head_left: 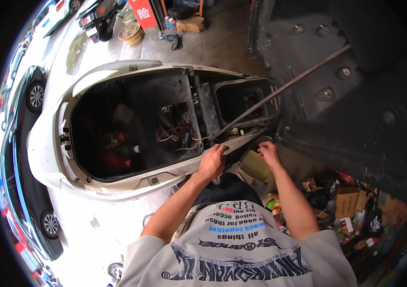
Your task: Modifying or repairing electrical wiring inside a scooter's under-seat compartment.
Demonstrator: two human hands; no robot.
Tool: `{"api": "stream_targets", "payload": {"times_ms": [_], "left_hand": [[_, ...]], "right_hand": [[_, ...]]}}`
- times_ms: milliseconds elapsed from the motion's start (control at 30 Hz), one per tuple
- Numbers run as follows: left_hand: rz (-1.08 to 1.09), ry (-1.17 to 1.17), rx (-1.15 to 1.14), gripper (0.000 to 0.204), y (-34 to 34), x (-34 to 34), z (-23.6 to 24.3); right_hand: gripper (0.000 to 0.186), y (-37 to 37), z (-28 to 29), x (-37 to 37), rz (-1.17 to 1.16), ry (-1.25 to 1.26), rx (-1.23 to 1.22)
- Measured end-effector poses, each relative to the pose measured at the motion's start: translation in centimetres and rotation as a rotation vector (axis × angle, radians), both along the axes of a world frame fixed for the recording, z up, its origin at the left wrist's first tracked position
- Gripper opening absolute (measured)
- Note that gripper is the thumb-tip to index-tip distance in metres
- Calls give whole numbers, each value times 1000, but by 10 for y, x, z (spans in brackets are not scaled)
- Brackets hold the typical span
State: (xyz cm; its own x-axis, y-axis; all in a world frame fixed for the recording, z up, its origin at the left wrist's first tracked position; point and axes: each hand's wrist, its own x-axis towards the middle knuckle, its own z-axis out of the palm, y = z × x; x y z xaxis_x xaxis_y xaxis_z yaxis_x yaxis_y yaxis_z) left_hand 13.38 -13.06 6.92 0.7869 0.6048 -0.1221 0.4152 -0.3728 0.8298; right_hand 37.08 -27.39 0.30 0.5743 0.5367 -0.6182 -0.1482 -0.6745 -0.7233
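A white scooter [45,138] lies before me with its black seat [318,95] raised and a thin rod [284,88] running from seat to body. My left hand [213,161] is at the near rim of the body, fingers bent together beside the rod's lower end; what they hold, if anything, is hidden. My right hand [269,154] hangs just off the near side, fingers curled in, with nothing I can make out in them. Thin red and white wires [170,134] lie in the open storage bin [108,115], close to my left hand. A smaller compartment [241,98] sits under the seat hinge.
Inside the bin lies a bottle with a white cap [136,149]. A yellowish container [254,166] stands below my right hand. Boxes [347,201] and litter pile up at right. A power drill [172,40] and a potted plant [130,33] are on the far floor.
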Motion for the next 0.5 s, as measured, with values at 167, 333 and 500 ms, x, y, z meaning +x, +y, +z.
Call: {"api": "stream_targets", "payload": {"times_ms": [167,333,500], "left_hand": [[73,56,55,32,-6,23,-14],[142,57,82,33,-13,26,-32],[168,59,277,38,-4,50,-44]], "right_hand": [[20,42,-18,15,125,19,-73],[19,57,-27,15,130,46,-123],[19,59,-44,23,177,-17,-100]]}}
